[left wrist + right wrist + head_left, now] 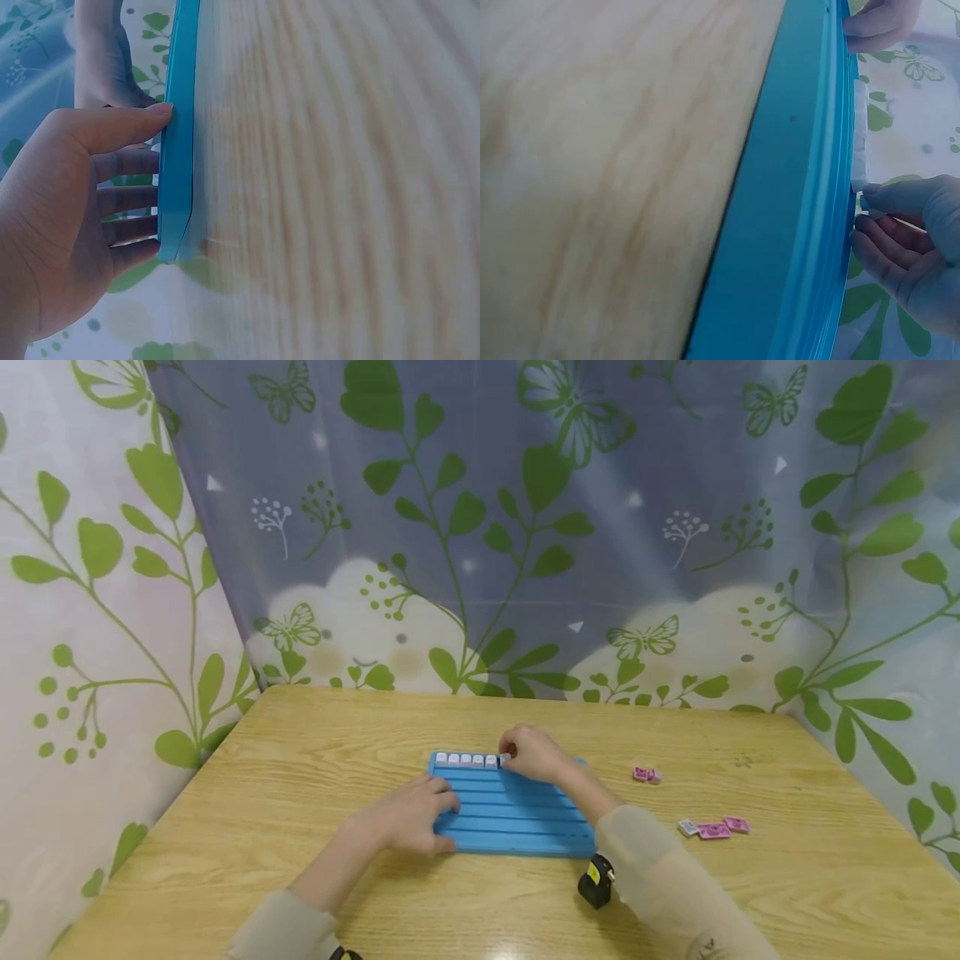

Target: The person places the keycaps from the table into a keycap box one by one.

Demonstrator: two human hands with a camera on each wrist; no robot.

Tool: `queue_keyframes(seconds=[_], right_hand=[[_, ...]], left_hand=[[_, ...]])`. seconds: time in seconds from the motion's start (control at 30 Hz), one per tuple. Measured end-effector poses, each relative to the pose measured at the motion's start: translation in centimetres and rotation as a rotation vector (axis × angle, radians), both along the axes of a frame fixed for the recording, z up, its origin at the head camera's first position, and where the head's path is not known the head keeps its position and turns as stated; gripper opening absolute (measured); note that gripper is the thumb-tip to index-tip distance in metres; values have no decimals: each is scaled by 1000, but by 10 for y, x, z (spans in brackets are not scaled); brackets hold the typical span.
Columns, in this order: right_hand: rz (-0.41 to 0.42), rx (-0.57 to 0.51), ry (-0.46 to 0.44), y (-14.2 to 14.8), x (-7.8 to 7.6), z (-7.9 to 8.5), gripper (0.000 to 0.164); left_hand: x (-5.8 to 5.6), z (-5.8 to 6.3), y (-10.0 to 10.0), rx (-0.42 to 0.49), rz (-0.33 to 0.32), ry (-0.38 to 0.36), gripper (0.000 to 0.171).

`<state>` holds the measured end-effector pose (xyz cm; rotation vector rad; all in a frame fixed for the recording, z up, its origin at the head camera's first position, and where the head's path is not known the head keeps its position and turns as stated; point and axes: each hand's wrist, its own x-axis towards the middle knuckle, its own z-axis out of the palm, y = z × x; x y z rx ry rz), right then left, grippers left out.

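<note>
A blue ridged tray (517,814) lies on the table, with several white keycaps (466,760) lined up along its back row from the left corner. My right hand (534,753) is at the end of that row, pinching a small white keycap (506,760) between thumb and fingertips. In the right wrist view the hand (922,240) mostly hides this keycap. My left hand (415,814) rests on the tray's left side. Its thumb touches the front edge and the fingers stretch spread over the top, as the left wrist view shows of the hand (75,187).
Two pink keycaps (647,775) lie to the right of the tray. Nearer me are a white keycap (687,828), a wide pink keycap (713,832) and another pink one (737,825). A leaf-patterned curtain (480,527) hangs behind the wooden table (337,727).
</note>
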<state>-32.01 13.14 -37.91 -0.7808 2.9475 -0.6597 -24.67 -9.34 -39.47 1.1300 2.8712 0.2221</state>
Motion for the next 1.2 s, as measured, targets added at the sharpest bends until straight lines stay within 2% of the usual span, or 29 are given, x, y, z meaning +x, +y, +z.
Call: queue_keyframes(seconds=[0.5, 1.2], right_hand=[[10, 62, 26, -1, -8, -7, 10], [25, 87, 29, -3, -8, -8, 8]], left_hand=[[-1, -1, 0, -10, -4, 3, 49], [-1, 0, 1, -6, -4, 0, 49]])
